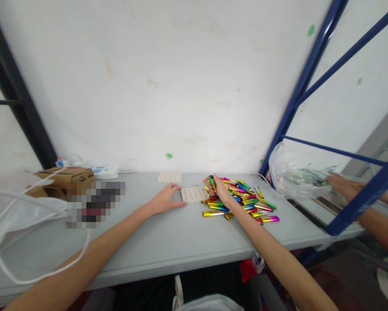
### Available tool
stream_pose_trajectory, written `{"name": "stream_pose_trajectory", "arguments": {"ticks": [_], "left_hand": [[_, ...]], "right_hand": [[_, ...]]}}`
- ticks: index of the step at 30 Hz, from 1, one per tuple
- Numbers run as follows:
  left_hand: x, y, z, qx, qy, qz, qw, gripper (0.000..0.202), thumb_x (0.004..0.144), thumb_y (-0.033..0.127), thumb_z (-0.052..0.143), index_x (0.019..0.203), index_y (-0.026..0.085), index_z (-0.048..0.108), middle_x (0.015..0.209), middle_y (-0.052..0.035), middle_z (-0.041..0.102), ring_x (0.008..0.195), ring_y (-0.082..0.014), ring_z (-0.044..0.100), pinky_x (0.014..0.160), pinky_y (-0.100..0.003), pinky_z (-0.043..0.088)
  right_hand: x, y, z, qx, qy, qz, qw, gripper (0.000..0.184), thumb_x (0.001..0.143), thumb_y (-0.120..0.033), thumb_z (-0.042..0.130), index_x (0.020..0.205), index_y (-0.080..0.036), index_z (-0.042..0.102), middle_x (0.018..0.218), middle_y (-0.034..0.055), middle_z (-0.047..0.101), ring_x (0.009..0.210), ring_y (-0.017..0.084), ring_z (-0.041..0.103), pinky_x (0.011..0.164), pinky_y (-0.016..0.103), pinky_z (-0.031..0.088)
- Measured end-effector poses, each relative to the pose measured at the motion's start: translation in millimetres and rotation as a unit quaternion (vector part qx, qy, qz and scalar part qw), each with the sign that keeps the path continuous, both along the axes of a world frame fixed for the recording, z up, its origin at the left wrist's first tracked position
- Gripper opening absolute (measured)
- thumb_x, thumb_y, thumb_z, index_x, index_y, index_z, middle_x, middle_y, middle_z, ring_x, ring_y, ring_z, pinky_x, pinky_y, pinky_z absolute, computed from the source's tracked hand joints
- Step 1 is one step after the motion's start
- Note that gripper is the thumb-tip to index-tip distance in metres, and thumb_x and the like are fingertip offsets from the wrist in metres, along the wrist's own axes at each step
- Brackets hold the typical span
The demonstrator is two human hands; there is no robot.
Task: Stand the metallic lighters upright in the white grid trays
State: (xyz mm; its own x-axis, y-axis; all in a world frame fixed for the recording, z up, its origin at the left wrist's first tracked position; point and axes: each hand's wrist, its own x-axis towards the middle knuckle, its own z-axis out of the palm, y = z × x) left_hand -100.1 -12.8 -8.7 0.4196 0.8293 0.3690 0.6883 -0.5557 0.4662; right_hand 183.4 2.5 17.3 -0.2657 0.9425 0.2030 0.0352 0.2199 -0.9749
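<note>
Head view: left hand point(166, 198), fingers apart at cream gridded rectangular tray point(194, 195); right hand point(221, 190), fingers clamped on shiny green-and-gold stick point(212, 184); heap of multicoloured metallic sticks point(249, 201) alongside.

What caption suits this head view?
Left hand at a pale tray, right hand holding a green piece by colourful pile.

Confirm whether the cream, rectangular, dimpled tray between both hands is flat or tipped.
Flat: the tray rests level on the long grey table, dimpled face up, left hand at its left end.
</note>
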Motion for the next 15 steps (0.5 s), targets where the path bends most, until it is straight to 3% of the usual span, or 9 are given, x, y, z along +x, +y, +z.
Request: {"name": "stream_pose_trajectory", "arguments": {"ticks": [3, 5, 7, 10, 15], "left_hand": [[-1, 1, -1.1, 0.002, -0.003, -0.005, 1.000, 0.061, 0.079, 0.063, 0.077, 0.123, 0.022, 0.069, 0.129, -0.0121, 0.068, 0.127, -0.0345, 0.064, 0.117, -0.046, 0.047], [-1, 2, -2.1, 0.006, -0.004, -0.009, 1.000, 0.060, 0.079, 0.063, 0.077, 0.123, 0.023, 0.069, 0.129, -0.0116, 0.068, 0.126, -0.0344, 0.065, 0.116, -0.046, 0.048], [-2, 2, -3.2, 0.009, -0.004, -0.010, 1.000, 0.061, 0.080, 0.064, 0.077, 0.124, 0.022, 0.069, 0.129, -0.0116, 0.068, 0.125, -0.0345, 0.065, 0.115, -0.046, 0.048], [-2, 4, -4.9, 0.010, -0.007, -0.009, 1.000, 0.062, 0.079, 0.064, 0.079, 0.123, 0.022, 0.070, 0.128, -0.0122, 0.068, 0.123, -0.0348, 0.066, 0.114, -0.046, 0.049], [-3, 5, -5.7, 0.011, -0.014, -0.012, 1.000, 0.062, 0.078, 0.064, 0.081, 0.123, 0.022, 0.071, 0.127, -0.0124, 0.069, 0.122, -0.0351, 0.067, 0.114, -0.048, 0.049]], "right_hand": [[-5, 2, 4.2, 0.105, -0.077, 0.013, 0.991, 0.048, 0.102, -0.064, 0.048, 0.113, -0.022, 0.068, 0.069, -0.0046, 0.054, 0.063, 0.014, 0.054, 0.062, 0.023, 0.045], [-11, 3, 9.5, 0.142, -0.158, 0.034, 0.977, 0.040, 0.104, -0.055, 0.052, 0.119, -0.022, 0.070, 0.075, -0.0029, 0.061, 0.071, 0.016, 0.060, 0.068, 0.025, 0.048], [-21, 6, 16.2, 0.180, -0.219, 0.061, 0.957, 0.033, 0.102, -0.048, 0.058, 0.114, -0.021, 0.073, 0.086, 0.0006, 0.070, 0.080, 0.018, 0.064, 0.076, 0.028, 0.050], [-39, 12, 25.3, 0.239, -0.235, 0.079, 0.939, 0.025, 0.099, -0.043, 0.067, 0.104, -0.020, 0.076, 0.101, 0.0050, 0.075, 0.092, 0.020, 0.068, 0.087, 0.031, 0.051], [-61, 19, 26.5, 0.321, -0.258, 0.001, 0.911, 0.026, 0.094, -0.045, 0.077, 0.090, -0.019, 0.077, 0.093, 0.0063, 0.072, 0.085, 0.019, 0.065, 0.085, 0.031, 0.050]]}}
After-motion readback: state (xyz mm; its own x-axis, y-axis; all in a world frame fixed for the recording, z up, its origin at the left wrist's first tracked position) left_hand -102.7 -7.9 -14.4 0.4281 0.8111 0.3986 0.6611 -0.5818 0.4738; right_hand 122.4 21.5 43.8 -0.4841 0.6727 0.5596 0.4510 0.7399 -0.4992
